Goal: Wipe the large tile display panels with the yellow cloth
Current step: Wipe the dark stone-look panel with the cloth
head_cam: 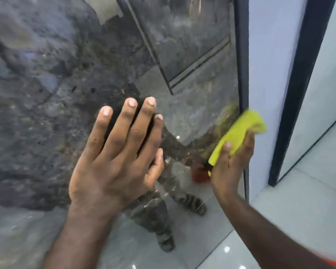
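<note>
Head view is showing a person working close against a glossy dark tile panel (47, 94) with a mottled stone pattern, its surface reflecting the person's legs and the floor. The left hand (113, 162) is lying flat on the panel with fingers straight and spread, holding nothing and apparently bracing. The right hand (229, 167) is gripping the yellow cloth (239, 133), thumb over its front and fingers curled behind, and is pressing it against the panel's lower right area. The cloth is bunched and blurred, and its upper end is touching or overlapping the dark frame strip (241, 55) that is bounding the panel on the right; which of the two cannot be told. Beyond that strip a pale panel (270, 74) is standing, then a second dark frame (299, 84), with the light floor tiles (308, 210) below. The governing relation is this: the cloth is sitting at the panel's extreme right edge, to the right of the bracing hand and well apart from the broad face running leftward and upward. The frame strip is running upward, so the panel's long axis is judged upright. The right hand is the nearer one to the edge, and any coming stroke is judged to be heading left across the face or along the strip.
</note>
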Action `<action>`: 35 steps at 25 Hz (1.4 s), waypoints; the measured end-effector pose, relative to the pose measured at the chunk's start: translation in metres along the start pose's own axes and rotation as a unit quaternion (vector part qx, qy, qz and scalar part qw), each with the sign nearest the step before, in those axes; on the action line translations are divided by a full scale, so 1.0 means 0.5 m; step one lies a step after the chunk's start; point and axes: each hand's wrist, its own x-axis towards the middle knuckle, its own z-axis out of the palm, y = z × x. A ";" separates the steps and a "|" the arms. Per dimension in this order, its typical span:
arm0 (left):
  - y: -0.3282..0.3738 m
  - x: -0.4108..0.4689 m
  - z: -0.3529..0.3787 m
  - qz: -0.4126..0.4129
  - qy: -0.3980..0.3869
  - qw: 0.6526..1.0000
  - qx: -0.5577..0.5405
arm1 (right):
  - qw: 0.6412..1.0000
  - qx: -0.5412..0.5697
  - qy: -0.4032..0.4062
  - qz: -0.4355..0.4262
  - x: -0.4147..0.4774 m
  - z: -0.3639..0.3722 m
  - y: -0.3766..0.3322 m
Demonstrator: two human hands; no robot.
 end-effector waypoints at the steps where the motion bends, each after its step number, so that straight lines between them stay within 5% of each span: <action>1: -0.001 0.001 -0.002 0.001 -0.005 1.000 0.000 | 0.997 0.013 -0.001 0.077 -0.036 -0.001 0.021; 2: -0.002 0.000 -0.003 0.000 -0.010 1.000 0.002 | 0.995 0.007 -0.012 0.098 -0.058 -0.003 0.022; 6: 0.004 -0.010 -0.007 -0.007 -0.010 1.000 0.004 | 0.998 0.005 -0.031 -0.057 -0.009 -0.015 0.010; 8: 0.003 -0.009 -0.001 -0.008 -0.013 1.000 -0.017 | 1.000 -0.017 -0.016 0.017 0.005 -0.003 0.091; 11: 0.003 -0.010 -0.006 -0.022 -0.019 0.999 -0.029 | 0.959 0.008 -0.018 0.283 -0.040 -0.027 0.134; 16: 0.002 -0.002 -0.007 -0.013 -0.010 1.000 0.001 | 0.987 0.003 -0.026 0.159 -0.024 -0.030 0.126; 20: 0.004 -0.003 -0.010 -0.017 -0.011 1.000 0.006 | 0.890 -0.009 -0.041 0.454 -0.006 -0.047 0.179; 25: 0.003 -0.001 -0.010 -0.010 -0.014 1.000 0.016 | 0.952 0.045 -0.020 0.302 0.010 -0.040 0.130; 30: 0.001 -0.006 -0.007 -0.013 -0.016 1.000 -0.006 | 0.874 0.013 -0.015 0.486 -0.044 -0.038 0.166; 32: 0.000 -0.008 -0.007 -0.016 -0.019 1.000 0.000 | 0.926 0.056 -0.057 0.370 -0.078 -0.034 0.112; 35: -0.001 -0.012 0.000 -0.017 -0.030 0.999 -0.026 | 0.964 0.053 -0.010 0.262 -0.042 -0.014 0.101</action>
